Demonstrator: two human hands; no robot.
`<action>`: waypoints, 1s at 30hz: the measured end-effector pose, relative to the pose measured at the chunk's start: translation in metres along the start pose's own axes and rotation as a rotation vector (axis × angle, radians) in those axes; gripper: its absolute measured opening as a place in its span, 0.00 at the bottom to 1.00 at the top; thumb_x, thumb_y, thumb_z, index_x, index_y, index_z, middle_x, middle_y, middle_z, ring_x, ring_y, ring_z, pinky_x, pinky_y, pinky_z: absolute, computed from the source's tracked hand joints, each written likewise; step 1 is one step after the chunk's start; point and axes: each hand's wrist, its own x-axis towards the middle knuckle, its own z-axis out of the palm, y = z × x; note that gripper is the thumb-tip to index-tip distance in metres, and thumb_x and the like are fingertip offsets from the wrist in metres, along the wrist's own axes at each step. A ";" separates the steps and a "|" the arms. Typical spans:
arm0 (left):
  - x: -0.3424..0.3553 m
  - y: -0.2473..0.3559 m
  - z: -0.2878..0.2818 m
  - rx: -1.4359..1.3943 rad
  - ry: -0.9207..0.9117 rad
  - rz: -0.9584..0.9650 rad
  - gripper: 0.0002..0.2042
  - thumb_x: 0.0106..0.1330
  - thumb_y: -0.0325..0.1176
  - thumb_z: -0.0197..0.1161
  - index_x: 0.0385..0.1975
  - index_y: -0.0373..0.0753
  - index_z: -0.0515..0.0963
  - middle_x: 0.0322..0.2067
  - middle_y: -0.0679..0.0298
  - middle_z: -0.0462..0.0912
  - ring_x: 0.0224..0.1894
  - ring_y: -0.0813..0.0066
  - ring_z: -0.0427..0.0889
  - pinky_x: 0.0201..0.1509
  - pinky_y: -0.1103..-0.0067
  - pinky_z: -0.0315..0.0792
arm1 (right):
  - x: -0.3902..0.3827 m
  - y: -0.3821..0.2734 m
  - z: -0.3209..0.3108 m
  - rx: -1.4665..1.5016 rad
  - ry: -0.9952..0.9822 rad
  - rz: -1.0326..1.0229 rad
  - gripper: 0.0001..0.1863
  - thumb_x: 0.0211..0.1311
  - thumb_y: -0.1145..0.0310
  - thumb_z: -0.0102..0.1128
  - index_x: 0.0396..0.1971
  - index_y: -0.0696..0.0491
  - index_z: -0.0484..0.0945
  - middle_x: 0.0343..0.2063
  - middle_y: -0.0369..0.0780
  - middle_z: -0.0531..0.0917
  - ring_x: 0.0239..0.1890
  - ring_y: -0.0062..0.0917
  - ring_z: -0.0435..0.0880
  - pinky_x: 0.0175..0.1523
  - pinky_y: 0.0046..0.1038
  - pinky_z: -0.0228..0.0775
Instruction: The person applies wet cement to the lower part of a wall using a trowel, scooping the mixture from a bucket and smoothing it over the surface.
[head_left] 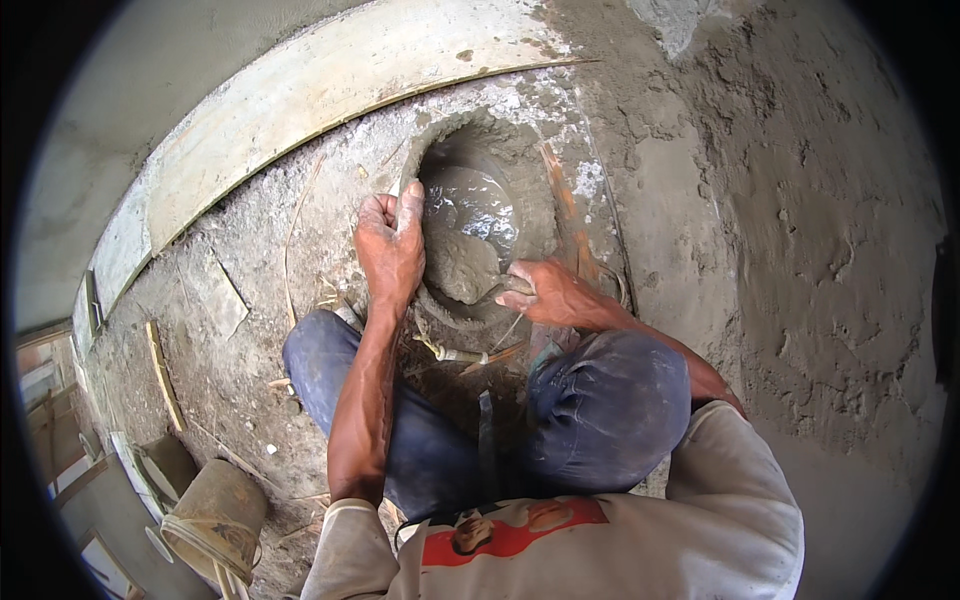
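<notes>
A round, mortar-caked bucket [545, 205] stands on the ground in front of me, wet and shiny grey inside. My left hand [392, 245] is closed on its left rim, thumb on top. At the lower right of the opening, my right hand [545, 292] has its fingers closed round what looks like the handle end of a trowel. A rounded heap of grey mortar [462, 268] reaches from those fingers into the bucket and hides the tool's blade. Most of the handle is covered by my hand.
A long pale board [300, 95] curves across the far left. Rough grey mortar wall [820, 220] fills the right side. A dirty bucket [215, 515] lies tilted at lower left, near a wood strip [165, 375]. My bent knees [615, 400] flank a pale cylindrical piece [460, 355].
</notes>
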 end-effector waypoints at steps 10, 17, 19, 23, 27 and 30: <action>0.020 -0.037 -0.022 -0.120 0.083 -0.095 0.20 0.83 0.49 0.64 0.31 0.41 0.76 0.25 0.73 0.76 0.26 0.88 0.67 0.28 0.83 0.62 | -0.054 0.044 -0.120 0.328 0.079 0.167 0.28 0.78 0.52 0.66 0.58 0.64 0.80 0.33 0.50 0.88 0.33 0.37 0.90 0.40 0.41 0.81; 0.021 -0.032 -0.008 -0.020 0.061 -0.092 0.22 0.83 0.51 0.64 0.32 0.39 0.74 0.27 0.73 0.74 0.28 0.85 0.66 0.31 0.81 0.63 | -0.112 0.213 -0.245 0.787 0.683 0.480 0.16 0.80 0.60 0.63 0.46 0.60 0.81 0.19 0.35 0.78 0.13 0.18 0.72 0.17 0.27 0.63; 0.018 -0.027 -0.006 -0.011 0.068 -0.076 0.22 0.83 0.51 0.64 0.32 0.39 0.73 0.27 0.72 0.74 0.29 0.85 0.66 0.31 0.80 0.63 | -0.136 0.211 -0.256 0.626 0.982 0.496 0.16 0.81 0.60 0.60 0.48 0.61 0.81 0.20 0.34 0.77 0.14 0.18 0.72 0.18 0.27 0.63; 0.010 -0.012 0.009 -0.005 0.062 -0.096 0.23 0.83 0.51 0.64 0.32 0.38 0.73 0.28 0.71 0.74 0.30 0.83 0.66 0.32 0.79 0.65 | -0.182 0.179 -0.231 0.645 1.144 0.305 0.20 0.83 0.54 0.56 0.45 0.58 0.81 0.24 0.34 0.78 0.18 0.19 0.75 0.19 0.26 0.61; 0.005 -0.009 0.024 0.006 0.046 -0.026 0.23 0.83 0.51 0.64 0.33 0.37 0.73 0.28 0.69 0.75 0.31 0.81 0.67 0.34 0.77 0.67 | -0.182 0.169 -0.187 1.010 1.003 0.216 0.19 0.84 0.55 0.53 0.52 0.58 0.77 0.29 0.38 0.82 0.22 0.23 0.79 0.27 0.28 0.72; 0.000 -0.001 0.028 0.088 0.076 -0.015 0.24 0.84 0.50 0.63 0.33 0.34 0.73 0.28 0.66 0.75 0.32 0.78 0.67 0.36 0.74 0.69 | -0.157 0.176 -0.171 0.803 0.880 0.453 0.20 0.83 0.59 0.52 0.56 0.63 0.73 0.35 0.48 0.87 0.29 0.33 0.88 0.39 0.38 0.83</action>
